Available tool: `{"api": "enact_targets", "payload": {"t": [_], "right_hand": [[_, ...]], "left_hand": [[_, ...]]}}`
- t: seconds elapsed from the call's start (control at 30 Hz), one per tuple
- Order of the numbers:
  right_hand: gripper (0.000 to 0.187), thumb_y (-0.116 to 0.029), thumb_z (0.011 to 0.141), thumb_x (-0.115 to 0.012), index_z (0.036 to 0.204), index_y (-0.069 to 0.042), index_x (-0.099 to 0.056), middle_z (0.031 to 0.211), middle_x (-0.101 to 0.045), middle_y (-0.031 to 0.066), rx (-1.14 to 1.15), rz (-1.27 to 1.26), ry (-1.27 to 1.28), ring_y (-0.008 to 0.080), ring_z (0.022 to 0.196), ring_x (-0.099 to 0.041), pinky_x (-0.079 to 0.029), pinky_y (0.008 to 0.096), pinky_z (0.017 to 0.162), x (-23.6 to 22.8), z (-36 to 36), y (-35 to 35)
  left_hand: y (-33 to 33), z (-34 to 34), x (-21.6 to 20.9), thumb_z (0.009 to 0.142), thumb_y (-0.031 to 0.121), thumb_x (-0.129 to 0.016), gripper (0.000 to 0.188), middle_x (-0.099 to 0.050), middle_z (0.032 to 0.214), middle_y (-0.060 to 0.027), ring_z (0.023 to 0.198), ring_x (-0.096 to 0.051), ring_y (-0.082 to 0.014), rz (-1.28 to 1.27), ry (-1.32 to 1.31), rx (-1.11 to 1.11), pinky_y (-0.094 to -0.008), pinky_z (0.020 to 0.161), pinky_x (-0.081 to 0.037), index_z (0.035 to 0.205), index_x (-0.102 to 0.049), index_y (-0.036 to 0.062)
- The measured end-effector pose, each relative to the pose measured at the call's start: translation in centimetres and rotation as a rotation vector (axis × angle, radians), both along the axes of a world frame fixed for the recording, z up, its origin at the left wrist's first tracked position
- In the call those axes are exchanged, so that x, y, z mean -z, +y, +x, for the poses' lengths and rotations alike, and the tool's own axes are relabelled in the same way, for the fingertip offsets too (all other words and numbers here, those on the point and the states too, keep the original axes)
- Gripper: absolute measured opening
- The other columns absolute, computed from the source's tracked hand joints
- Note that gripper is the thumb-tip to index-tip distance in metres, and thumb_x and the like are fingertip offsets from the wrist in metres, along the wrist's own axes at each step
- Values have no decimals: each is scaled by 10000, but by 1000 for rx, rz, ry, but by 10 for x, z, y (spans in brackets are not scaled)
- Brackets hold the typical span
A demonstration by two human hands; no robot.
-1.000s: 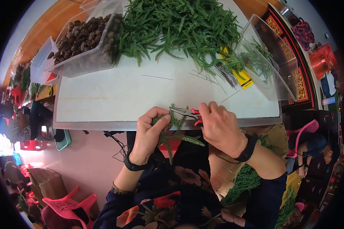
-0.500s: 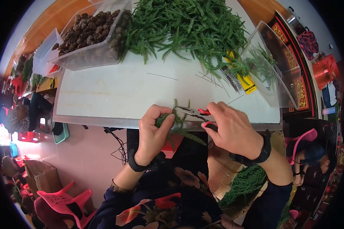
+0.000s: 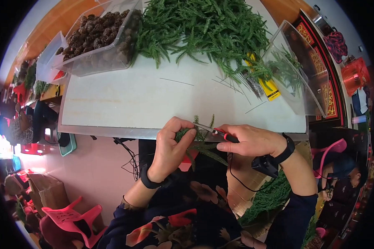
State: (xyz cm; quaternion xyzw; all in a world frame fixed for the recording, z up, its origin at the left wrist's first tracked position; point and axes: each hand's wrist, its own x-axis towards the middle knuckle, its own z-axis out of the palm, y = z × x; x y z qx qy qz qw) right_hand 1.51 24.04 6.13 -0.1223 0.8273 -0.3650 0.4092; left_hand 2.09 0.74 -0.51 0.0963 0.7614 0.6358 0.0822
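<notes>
My left hand (image 3: 174, 143) pinches a green artificial pine sprig (image 3: 212, 154) at the table's near edge, its needled tips fanning out to the right. Red-handled pliers (image 3: 225, 135) are in my right hand (image 3: 253, 141), fingers wrapped round the grips. Their jaws reach left to the sprig, right beside my left fingertips; what exactly the jaws grip is too small to tell. Beyond my hands, several thin wires (image 3: 230, 85) lie loose on the white tabletop (image 3: 120, 101).
A big pile of green sprigs (image 3: 203, 29) covers the table's far side. Left of it stands a clear bin of pine cones (image 3: 99, 62). A yellow packet (image 3: 270, 92) and a clear container (image 3: 295, 74) sit at the right. More greenery (image 3: 270, 199) lies low beside my right arm.
My right hand has turned, bringing the pliers from an angled, opened hold to a closed grip with the jaws at the sprig. Both hands and the sprig have moved slightly nearer me and right.
</notes>
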Motion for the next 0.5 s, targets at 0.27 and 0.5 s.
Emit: {"api": "enact_targets", "payload": {"t": [0.27,0.5], "right_hand": [[570,-400,950,-586,1339,0,-474,1214,-617,196,-24,-156,-2,305,1138,-591,-440,377,978,5,0,4],[606,-394,945,-586,1365,13,-426,1211,-609,221,-65,-50,12,353,1122,-594,-456,396,958,3,-1,4]], "left_hand": [[1,-3,6,901,35,-623,65,-592,749,-8,671,-536,-48,-37,100,16,-219,599,-444,933,-601,-18],[1,-6,-1,887,44,-641,83,-595,783,-41,699,-549,-95,-13,-30,36,-244,631,-458,928,-620,-26]]}}
